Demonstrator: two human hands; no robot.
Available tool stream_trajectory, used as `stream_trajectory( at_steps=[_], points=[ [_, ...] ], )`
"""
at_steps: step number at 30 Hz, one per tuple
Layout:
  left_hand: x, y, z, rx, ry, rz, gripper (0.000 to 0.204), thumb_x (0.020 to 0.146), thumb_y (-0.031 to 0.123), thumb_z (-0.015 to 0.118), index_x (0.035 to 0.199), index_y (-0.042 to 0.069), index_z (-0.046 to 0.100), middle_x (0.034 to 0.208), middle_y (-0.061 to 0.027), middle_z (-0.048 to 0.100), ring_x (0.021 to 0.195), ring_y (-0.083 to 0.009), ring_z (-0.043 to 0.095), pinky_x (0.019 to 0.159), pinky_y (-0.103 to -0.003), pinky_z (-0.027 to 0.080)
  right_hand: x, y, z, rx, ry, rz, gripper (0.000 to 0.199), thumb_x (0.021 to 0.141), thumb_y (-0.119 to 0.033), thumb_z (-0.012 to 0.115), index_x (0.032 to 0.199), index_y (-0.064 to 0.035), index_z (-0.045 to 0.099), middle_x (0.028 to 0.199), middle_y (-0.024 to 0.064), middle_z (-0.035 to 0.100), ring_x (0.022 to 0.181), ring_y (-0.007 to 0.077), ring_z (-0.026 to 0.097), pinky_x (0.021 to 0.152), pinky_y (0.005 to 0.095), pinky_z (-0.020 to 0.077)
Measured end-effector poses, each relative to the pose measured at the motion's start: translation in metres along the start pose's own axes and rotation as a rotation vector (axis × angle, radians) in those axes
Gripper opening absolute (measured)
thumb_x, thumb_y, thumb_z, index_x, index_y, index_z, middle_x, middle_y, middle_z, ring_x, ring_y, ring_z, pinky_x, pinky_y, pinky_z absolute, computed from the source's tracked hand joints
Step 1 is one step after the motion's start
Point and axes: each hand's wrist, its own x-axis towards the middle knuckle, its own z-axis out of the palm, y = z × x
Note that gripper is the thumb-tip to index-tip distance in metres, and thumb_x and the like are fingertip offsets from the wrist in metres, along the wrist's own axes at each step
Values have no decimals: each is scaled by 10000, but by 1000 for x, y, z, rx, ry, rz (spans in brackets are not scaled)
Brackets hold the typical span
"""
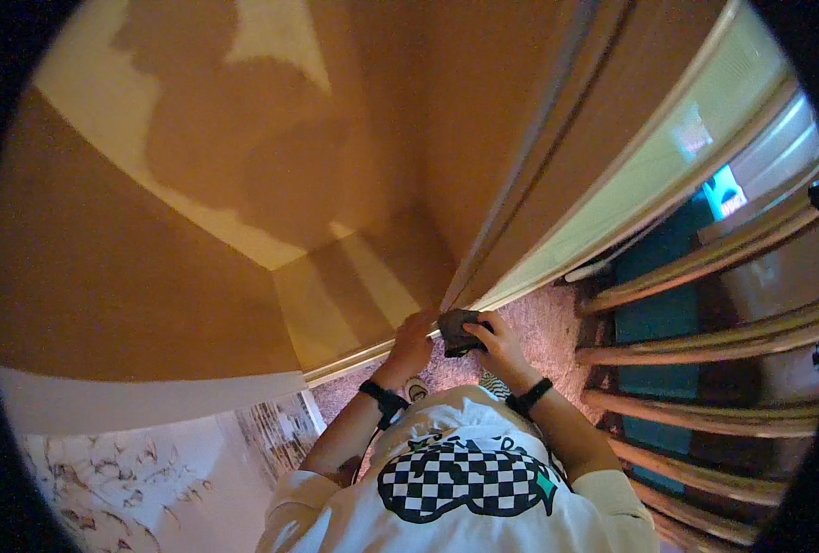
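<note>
Gripping dark cloth [456, 331], right hand [497, 344] over it.

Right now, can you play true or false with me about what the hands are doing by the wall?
1. Both hands hold a dark cloth. True: the left hand and the right hand grip the dark cloth between them.
2. The cloth is bright yellow. False: it is dark grey-brown.
3. Each wrist wears a black band. True: there is a left wristband and a right wristband.
4. The floor is bare wood. False: it is pinkish carpet.
5. A wooden railing stands on the person's right. True.
6. The shirt is plain. False: the white shirt has a black-and-white checkered print.
</note>
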Motion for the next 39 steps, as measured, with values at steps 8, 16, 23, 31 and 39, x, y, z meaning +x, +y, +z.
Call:
stream_trajectory(
  at_steps=[8, 16, 23, 31, 39],
  points=[
    [-37, 72, -101, -1164, 72, -142, 498, 780, 64, 677, 1231, 23, 471, 1209, -58, 531, 1113, -153, 485, 965, -332, 382, 24, -71, -24, -32, 181, -336, 498, 610, -3, 692, 1097, -80, 618, 1048, 158, 526, 950, 343, 539, 795, 411, 486],
    [-83, 121, -153, -1234, 532, -158, 283, 808, -5, 643, 1075, 12, 552, 1007, -40, 626, 917, -131, 582, 830, -276, 466, 66, -112, -39, 310, 52, -249, 727, 589, -184, 797, 1232, -43, 491, 1209, 184, 472, 1107, 355, 479, 938, 419, 405],
    [-103, 142, -156, -828, 662, -72, 258, 805, -10, 640, 1049, 12, 560, 1057, -75, 625, 948, -147, 585, 823, -286, 466, 104, -95, -15, 1011, -769, 175, 717, 631, -83, 813, 1244, -42, 443, 1219, 88, 540, 1127, 214, 508, 960, 350, 407],
    [-100, 158, -150, -488, 1031, -219, 496, 735, 25, 725, 1149, -21, 456, 1070, -101, 559, 998, -169, 547, 842, -289, 445, 131, -89, 37, 942, -445, 27, 364, 731, -27, 730, 1051, -31, 557, 983, 63, 626, 916, 169, 587, 804, 304, 488],
    [-102, 154, -136, -155, 1222, -537, 524, 735, 26, 702, 1195, 9, 451, 1039, -166, 595, 943, -254, 599, 805, -322, 467, 138, -107, 39, 1107, -568, 196, 237, 789, -42, 667, 1008, -26, 577, 906, 21, 619, 781, 138, 588, 734, 284, 483]
  ],
)
